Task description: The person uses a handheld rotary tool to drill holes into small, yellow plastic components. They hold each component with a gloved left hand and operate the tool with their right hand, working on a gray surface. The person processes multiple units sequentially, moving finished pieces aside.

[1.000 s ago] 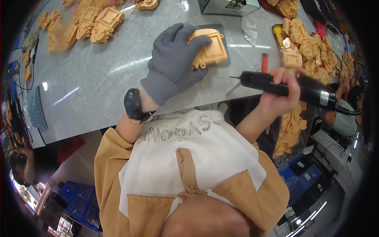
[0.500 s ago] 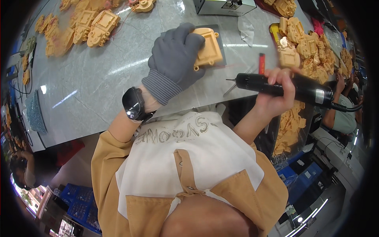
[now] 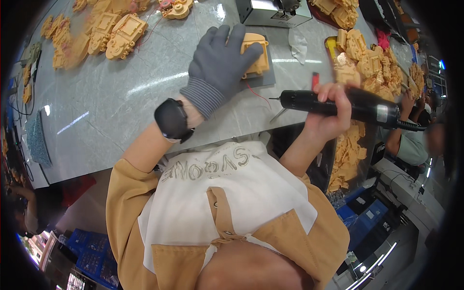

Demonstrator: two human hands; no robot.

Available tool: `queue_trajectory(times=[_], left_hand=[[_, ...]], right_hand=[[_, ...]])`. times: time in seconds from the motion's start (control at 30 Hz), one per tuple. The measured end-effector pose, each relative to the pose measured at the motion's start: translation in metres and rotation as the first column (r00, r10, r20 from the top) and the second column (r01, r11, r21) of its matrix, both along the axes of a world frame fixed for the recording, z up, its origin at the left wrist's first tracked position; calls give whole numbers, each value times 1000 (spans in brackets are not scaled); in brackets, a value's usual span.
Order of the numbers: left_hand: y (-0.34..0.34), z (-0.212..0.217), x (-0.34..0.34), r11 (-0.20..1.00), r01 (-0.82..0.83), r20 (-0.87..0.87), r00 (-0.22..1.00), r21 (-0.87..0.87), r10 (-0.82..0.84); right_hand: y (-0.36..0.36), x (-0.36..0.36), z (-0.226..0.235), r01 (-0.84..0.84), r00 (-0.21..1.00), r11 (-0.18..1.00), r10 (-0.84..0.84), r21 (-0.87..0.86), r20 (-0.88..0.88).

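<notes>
A grey knitted glove covers my left hand [image 3: 218, 63], whose thumb lies across the face of a yellow plastic housing [image 3: 256, 67]. Its other fingers stretch along the housing's left side and hide that part. The housing rests on a dark flat pad [image 3: 266, 80], with a thin red wire [image 3: 259, 93] trailing from its near edge. Bare and closed, my right hand [image 3: 331, 108] grips a black electric screwdriver [image 3: 357, 104]. The bit points left, a little to the near right of the housing and apart from it.
Yellow plastic parts are heaped at the right [image 3: 372, 63], and similar housings [image 3: 125, 36] lie at the far left. A metal-cased device [image 3: 275, 13] stands at the back. Crumpled white tissue [image 3: 298, 46] and a red-ended tool [image 3: 315, 79] are nearby. The table's near edge runs below my hands.
My left hand's fingers have straightened and spread, and its thumb has moved further over the housing. The screwdriver has shifted slightly left. The red wire now shows more plainly.
</notes>
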State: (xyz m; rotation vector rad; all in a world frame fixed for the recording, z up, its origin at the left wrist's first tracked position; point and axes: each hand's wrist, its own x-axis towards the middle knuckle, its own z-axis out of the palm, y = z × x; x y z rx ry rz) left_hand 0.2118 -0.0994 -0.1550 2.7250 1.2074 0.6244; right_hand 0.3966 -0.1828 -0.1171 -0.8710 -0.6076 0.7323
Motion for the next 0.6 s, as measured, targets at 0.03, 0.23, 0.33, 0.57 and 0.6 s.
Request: queue_trajectory(times=[0.03, 0.23, 0.33, 0.57, 0.6], left_hand=[[-2, 1, 5, 1000, -24, -20, 1000, 8, 24], [-1, -8, -3, 996, 20, 132, 991, -83, -9], [-3, -12, -10, 1000, 10, 105, 994, 7, -11], [-19, -3, -33, 993, 33, 123, 992, -113, -19], [-18, 0, -35, 996, -7, 41, 999, -87, 10]], right_hand=[[3, -2, 1, 4, 1000, 1000, -4, 0, 17], [46, 15, 25, 62, 994, 985, -75, 159, 78], [81, 23, 44, 24, 991, 963, -58, 269, 119], [139, 19, 57, 35, 938, 955, -133, 294, 320], [141, 14, 60, 62, 938, 947, -163, 316, 307]])
